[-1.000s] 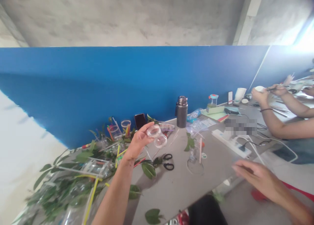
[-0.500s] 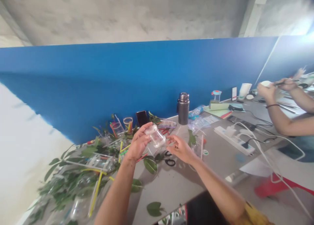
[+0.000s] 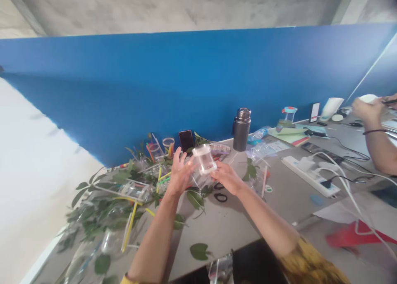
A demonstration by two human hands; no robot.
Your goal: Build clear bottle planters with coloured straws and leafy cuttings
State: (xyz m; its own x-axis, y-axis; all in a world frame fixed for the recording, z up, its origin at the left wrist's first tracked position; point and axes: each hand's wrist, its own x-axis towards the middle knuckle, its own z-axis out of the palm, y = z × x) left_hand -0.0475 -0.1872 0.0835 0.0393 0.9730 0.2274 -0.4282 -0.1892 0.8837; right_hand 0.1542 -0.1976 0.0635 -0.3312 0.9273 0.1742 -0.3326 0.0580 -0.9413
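A clear plastic piece (image 3: 204,160), shaped like a short tube with rims at both ends, is held up above the table between my hands. My right hand (image 3: 227,175) pinches its lower right rim. Beside its upper left end, my left hand (image 3: 180,172) has its fingers spread and is not gripping it; whether a fingertip touches it I cannot tell. Below the hands lie black-handled scissors (image 3: 221,197), their blades partly hidden, and a green leaf (image 3: 195,200).
Leafy twigs (image 3: 89,218), yellow straws (image 3: 129,226) and clear plastic pieces crowd the left. A dark thermos (image 3: 242,131) and a phone (image 3: 186,141) stand at the back. Right are a power strip (image 3: 310,176), cables and a co-worker's hand (image 3: 369,110).
My left hand has loosened from the clear plastic piece and spread its fingers. My right hand has closed on the piece's lower rim. The view has shifted, moving the scene rightward.
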